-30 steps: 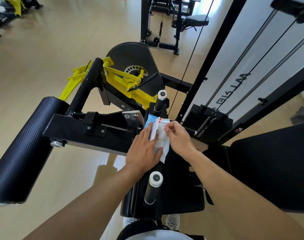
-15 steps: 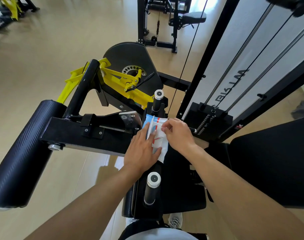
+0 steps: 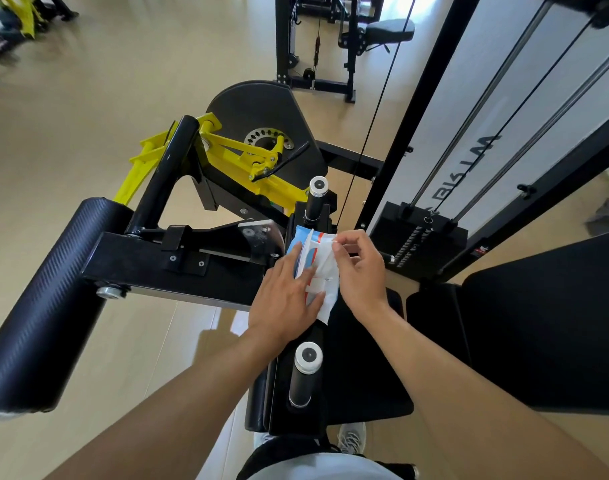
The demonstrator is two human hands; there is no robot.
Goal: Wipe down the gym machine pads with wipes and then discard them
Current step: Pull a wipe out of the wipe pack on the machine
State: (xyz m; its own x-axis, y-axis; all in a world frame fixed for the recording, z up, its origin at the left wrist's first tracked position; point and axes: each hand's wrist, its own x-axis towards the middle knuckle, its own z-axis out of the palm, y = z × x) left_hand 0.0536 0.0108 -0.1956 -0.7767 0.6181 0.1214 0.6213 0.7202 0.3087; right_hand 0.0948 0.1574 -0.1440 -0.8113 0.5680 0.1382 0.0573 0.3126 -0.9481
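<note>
Wipe pack [image 3: 310,271] sits on the machine seat [image 3: 365,358], roller pad [image 3: 43,306] off at 9 o'clock. My left hand [image 3: 284,306] presses it flat, fingers straight. My right hand [image 3: 360,271] pinches a wipe at the opening, fingers curled. Best pull slowly, straight up, pack held down.

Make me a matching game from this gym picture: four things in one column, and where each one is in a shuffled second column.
Things:
1. black ribbed roller pad
2. white-and-blue wipes packet
3. yellow metal lever arm
4. black weight stack

Places:
A. far right, under cables
B. between both hands
C. far left
D. beside the black round disc

Pairs: 1-C, 2-B, 3-D, 4-A
</note>
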